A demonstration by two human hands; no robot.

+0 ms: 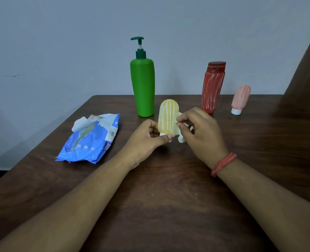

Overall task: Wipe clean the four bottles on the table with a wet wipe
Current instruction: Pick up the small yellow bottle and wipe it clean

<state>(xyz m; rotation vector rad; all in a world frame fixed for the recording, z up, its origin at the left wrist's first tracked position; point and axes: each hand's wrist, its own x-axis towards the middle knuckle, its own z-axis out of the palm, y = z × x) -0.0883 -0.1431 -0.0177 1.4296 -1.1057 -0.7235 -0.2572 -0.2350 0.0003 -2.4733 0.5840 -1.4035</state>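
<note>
Gripping yellow bottle (167, 118) near white cap with left hand (147, 137), upright above table (168, 197); pinching wet wipe (180, 131) against bottle's right edge with right hand (201, 131); green bottle (143, 86), red bottle (212, 88), pink bottle (240, 100) standing behind; wipes pack (90, 140) lying left.
</note>
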